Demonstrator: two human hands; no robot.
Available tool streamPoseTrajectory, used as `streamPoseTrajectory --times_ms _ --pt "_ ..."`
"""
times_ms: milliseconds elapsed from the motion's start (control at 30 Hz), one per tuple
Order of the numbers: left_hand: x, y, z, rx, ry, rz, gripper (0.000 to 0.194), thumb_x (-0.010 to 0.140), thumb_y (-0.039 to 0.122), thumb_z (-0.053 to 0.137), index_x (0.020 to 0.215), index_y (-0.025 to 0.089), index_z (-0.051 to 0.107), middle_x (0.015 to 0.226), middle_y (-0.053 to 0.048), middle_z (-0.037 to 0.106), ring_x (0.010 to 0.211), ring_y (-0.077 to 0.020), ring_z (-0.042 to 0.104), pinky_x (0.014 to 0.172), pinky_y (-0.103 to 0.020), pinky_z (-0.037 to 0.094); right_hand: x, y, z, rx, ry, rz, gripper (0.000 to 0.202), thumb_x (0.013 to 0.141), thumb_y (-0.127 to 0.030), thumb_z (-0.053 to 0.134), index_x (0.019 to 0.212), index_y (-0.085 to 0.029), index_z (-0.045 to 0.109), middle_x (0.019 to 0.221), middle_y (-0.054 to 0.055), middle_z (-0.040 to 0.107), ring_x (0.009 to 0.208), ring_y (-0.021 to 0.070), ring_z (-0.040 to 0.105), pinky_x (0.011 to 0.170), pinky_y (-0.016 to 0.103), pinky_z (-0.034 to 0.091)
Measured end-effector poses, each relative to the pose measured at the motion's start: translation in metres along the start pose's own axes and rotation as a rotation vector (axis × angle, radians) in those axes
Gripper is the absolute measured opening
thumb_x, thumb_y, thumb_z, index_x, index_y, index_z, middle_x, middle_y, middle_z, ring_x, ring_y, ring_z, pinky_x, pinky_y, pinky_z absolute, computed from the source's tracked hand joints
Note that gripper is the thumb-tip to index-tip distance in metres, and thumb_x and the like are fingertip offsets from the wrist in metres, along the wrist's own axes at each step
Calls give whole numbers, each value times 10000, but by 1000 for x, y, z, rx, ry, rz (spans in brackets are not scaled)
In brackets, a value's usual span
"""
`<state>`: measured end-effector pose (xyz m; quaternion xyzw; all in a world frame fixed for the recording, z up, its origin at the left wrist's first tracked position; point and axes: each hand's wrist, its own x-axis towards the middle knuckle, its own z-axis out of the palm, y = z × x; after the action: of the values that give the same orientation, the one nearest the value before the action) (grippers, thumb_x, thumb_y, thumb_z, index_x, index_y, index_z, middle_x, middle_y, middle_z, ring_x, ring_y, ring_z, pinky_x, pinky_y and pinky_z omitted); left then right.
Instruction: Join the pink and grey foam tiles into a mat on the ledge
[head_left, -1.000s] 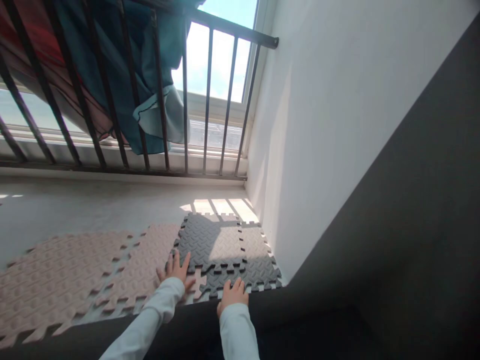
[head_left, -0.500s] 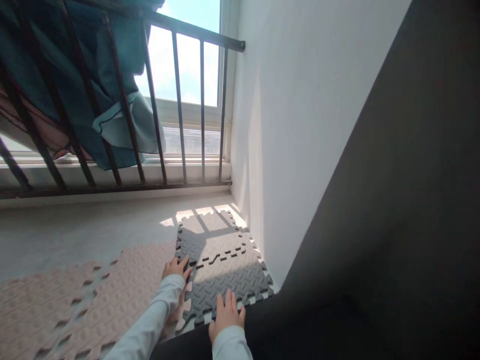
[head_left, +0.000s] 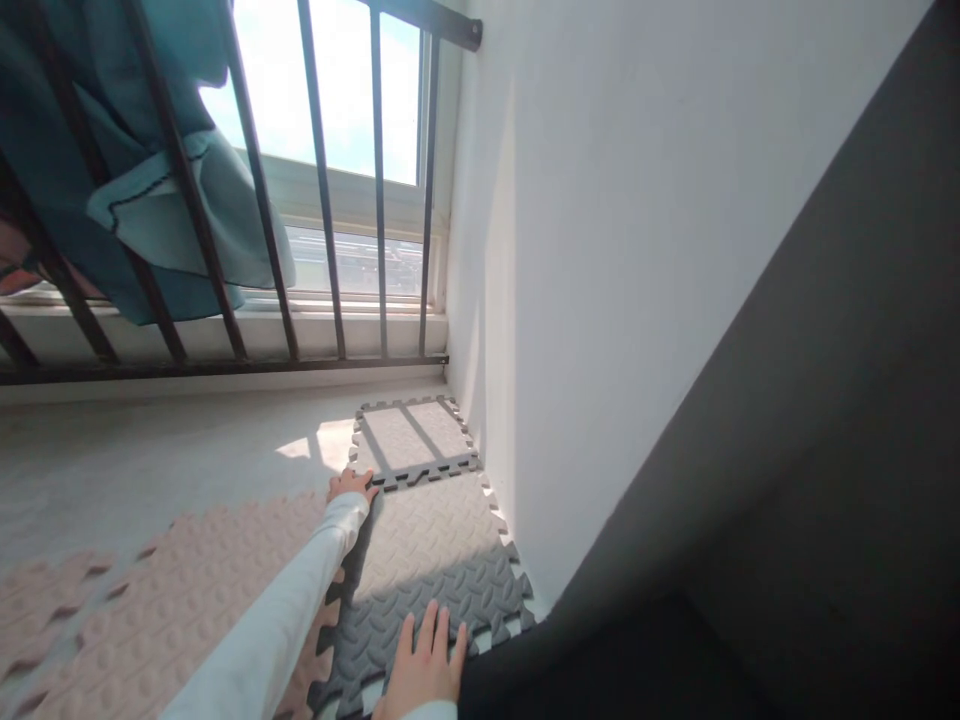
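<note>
Two grey foam tiles lie on the floor beside the white wall. The far grey tile (head_left: 412,438) is striped by bar shadows, and the near grey tile (head_left: 427,535) has a raised tread pattern, partly in shade. A dark jagged seam runs between them. My left hand (head_left: 351,486) rests at the left end of that seam, fingers apart. At the near edge of the closer tile, my right hand (head_left: 429,655) lies with its fingers spread on the surface. Neither hand has anything in its grasp.
Pink foam tiles (head_left: 217,580) cover the floor at the left. A dark metal railing (head_left: 322,366) stands before the window, with blue cloth (head_left: 172,210) behind its bars. The white wall (head_left: 600,250) rises on the right, beside a dark area at the lower right.
The view has shifted closer to the wall corner. The grey tiles have moved away toward the railing, with both hands still at them, and more of the near tile now lies in sunlight.
</note>
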<state>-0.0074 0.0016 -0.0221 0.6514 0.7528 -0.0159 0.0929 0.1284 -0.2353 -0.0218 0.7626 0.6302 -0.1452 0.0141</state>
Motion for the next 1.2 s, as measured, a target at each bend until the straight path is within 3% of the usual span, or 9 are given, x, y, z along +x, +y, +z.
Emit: streamPoseTrajectory --times_ms 200,467,633,767,933,1200 --pt "13 -10 5 17 5 41 501 747 515 393 1214 343 447 1212 -86 449 1121 -259 384 868 -353 320 -7 -2 -10 -15 15 -7 471 771 -386 481 1214 -224 471 1331 120 368 1237 302 296 1016 562 137" --pt "7 -3 0 20 56 -7 427 771 463 386 1172 356 487 1168 -80 487 1080 -269 412 805 -360 354 4 -12 -4 -2 -40 92 402 845 -209 298 1198 -210 490 1318 107 377 1233 290 300 1020 561 115" --pt "2 -2 -4 -2 17 -5 446 768 483 381 1183 355 479 1180 -89 477 1047 -280 433 790 -352 363 6 -16 -4 -23 -72 120 427 802 -264 419 1223 -201 457 1346 109 326 1254 298 253 1032 547 59" --pt "-1 -3 1 -11 70 -28 456 758 489 392 1178 340 489 1170 -92 478 1057 -281 423 800 -346 359 6 -16 -5 -23 -93 126 450 784 -290 464 1228 -217 449 1350 101 318 1259 292 245 1042 529 68" --pt "5 -4 11 -36 90 27 419 789 418 370 1190 352 477 1186 -78 468 1080 -249 409 836 -350 341 6 -16 -4 -17 -61 135 394 827 -255 382 1209 -220 473 1340 104 334 1252 277 266 1043 525 95" --pt "18 1 11 -9 49 35 393 803 382 378 1177 349 495 1168 -64 473 1065 -232 432 894 -333 312 8 -18 -1 -15 -43 141 408 832 -154 298 1180 -206 507 1309 101 380 1229 292 303 1030 548 110"
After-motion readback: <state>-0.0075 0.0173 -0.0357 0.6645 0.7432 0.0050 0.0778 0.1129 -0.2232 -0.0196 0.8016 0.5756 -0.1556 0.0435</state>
